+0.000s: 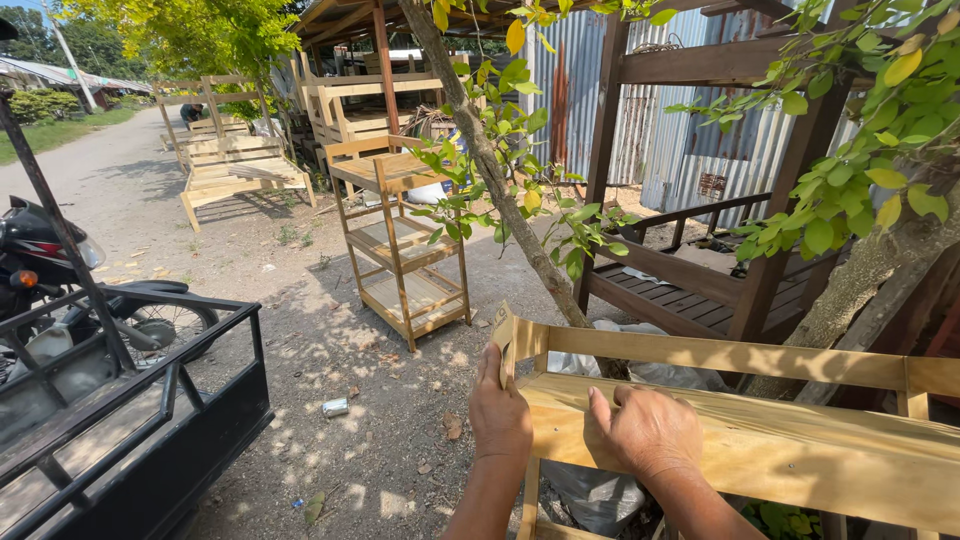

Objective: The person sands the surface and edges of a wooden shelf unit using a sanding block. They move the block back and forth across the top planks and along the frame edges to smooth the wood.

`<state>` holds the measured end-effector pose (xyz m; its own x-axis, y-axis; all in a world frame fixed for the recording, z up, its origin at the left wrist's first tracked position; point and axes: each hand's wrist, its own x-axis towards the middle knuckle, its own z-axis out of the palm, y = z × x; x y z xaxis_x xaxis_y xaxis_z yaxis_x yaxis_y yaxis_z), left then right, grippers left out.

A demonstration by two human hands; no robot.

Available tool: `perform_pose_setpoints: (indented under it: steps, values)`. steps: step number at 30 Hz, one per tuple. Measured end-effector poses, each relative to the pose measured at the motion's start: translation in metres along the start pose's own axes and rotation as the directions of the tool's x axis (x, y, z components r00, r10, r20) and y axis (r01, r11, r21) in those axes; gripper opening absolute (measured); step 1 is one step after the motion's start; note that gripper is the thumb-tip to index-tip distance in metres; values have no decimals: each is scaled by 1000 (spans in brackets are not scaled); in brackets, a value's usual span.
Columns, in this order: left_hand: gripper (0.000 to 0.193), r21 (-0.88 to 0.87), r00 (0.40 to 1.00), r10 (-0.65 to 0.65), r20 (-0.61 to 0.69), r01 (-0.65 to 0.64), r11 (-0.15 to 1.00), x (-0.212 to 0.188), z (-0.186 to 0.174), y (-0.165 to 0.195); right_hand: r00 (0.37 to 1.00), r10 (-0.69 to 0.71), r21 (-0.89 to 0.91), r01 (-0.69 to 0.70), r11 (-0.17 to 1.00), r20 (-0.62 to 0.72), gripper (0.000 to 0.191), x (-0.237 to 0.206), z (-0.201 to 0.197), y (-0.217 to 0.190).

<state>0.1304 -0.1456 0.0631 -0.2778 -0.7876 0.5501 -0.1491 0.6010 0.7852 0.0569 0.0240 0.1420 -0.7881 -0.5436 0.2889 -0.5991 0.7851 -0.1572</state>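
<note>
Outdoor furniture yard, seen from the head camera. In the lower right foreground stands an unfinished pale wooden frame (760,440), built of a top rail and a broad plank below it, with an upright post at its near left corner. The left hand (500,415) rests at that corner; its grip is wrapped about the post, the thumb lying up along the end of the top rail. The right hand (648,432) lies palm down on the broad plank just beside the left hand, fingers close together and pressed flat against the wood; it pinches nothing. Behind the frame rises a slanting tree trunk (480,150) with green and yellow leaves, and behind that a dark brown wooden bench (690,285) before a corrugated metal wall (575,80). In the middle ground a three-tier pale wooden shelf (400,240) stands on the dirt ground (330,350); further pale furniture (235,165) lies beyond it beside the road. A black metal cart (140,430) and a motorcycle (45,260) occupy the left edge. A small can (335,407) lies on the dirt.
</note>
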Motion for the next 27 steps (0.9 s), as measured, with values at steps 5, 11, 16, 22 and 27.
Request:
perform_pose_setpoints:
  steps: [5,11,16,22,27]
  values:
    - [52,47,996,87,22,-88,995,-63,-24,-23,1000,-1,-49,-1,999,-27,59,2,4,1]
    - [47,-5,998,-68,-16,68,998,18,-2,19,999,12,-3,-12,1000,-37,58,3,6,3]
    - [51,-86,976,-204,74,210,974,8,-13,27,1000,12,-23,-12,1000,-5,58,4,8,3]
    - [50,168,975,211,-71,-197,966,-34,-12,0,996,-23,-67,17,998,-88,59,4,13,4]
    - [42,1,984,-173,29,173,985,31,7,27,998,-20,-68,15,998,-60,59,4,8,3]
